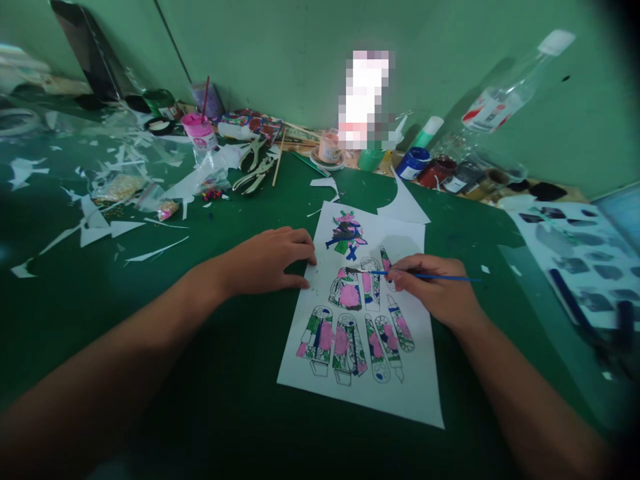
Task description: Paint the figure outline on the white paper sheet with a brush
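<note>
A white sheet of paper (360, 400) lies on the green table, printed with outlined shapes partly coloured pink, green, dark blue and black. My right hand (433, 287) pinches a thin blue paintbrush (425, 276) above the sheet's right side. The brush points left, and its dark bristles meet a printed shape near the sheet's middle. My left hand (275, 261) rests at the sheet's left edge, fingers apart and holding nothing, fingertips on the paper's margin. Part of the drawing is hidden behind my right hand.
Paper scraps (95, 223) and small bags of beads (120, 187) litter the left. Metal hole punches (255, 175), a pink paint jar (200, 131) and a blue paint jar (413, 164) stand along the wall. A clear bottle (505, 100) is at back right, near a sheet of dark patches (575, 253).
</note>
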A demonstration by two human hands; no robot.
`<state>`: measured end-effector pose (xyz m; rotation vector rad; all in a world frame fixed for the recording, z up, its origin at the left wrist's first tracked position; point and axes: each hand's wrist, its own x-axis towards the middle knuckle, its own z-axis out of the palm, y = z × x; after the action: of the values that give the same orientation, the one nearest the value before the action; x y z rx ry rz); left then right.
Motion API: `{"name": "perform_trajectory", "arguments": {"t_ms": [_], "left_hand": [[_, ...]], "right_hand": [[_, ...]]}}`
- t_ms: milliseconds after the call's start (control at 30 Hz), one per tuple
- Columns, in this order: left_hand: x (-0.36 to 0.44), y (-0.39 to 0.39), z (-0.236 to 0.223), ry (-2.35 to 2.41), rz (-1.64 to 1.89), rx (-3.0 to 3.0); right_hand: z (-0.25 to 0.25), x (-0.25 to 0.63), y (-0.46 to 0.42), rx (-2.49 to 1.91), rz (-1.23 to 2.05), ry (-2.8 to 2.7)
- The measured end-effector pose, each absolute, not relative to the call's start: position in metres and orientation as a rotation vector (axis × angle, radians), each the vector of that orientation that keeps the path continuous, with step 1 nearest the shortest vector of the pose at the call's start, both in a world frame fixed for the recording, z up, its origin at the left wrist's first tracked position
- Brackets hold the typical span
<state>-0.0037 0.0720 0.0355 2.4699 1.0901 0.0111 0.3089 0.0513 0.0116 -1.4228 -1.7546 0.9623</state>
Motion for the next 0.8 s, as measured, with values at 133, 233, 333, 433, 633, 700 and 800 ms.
{"name": "perform_trajectory", "arguments": {"t_ms": [133,233,333,433,633,700,800], "left_hand": [[-0.0029,0.0725,0.0347,1.086,0.014,2.483],[-0.0029,0.0727,0.0342,1.083,0.023,2.491],[-0.0032,0.0728,0.0335,1.082,0.027,2.489],[-0.0037,0.0726,0.0329,1.083,0.031,2.495],[-0.0038,0.0720,0.0347,1.085,0.018,2.490],[-0.0035,0.0720,0.0354,1.092,0.010,2.489],[-0.0032,0.0722,0.0353,1.086,0.012,2.495]], "right_hand": [[0.0106,0.3104,0.0522,-1.401,0.980,-1.785],[0.0100,0.3109,0.0522,-1.393,0.982,-1.760],[0.0100,0.3110,0.0517,-1.390,0.989,-1.747],[0.0100,0.3115,0.0517,-1.366,1.001,-1.762],[0.0097,0.3121,0.0528,-1.371,0.993,-1.772],[0.0096,0.3120,0.0530,-1.355,1.006,-1.759],[0.0101,0.3118,0.0532,-1.339,1.018,-1.743]]}}
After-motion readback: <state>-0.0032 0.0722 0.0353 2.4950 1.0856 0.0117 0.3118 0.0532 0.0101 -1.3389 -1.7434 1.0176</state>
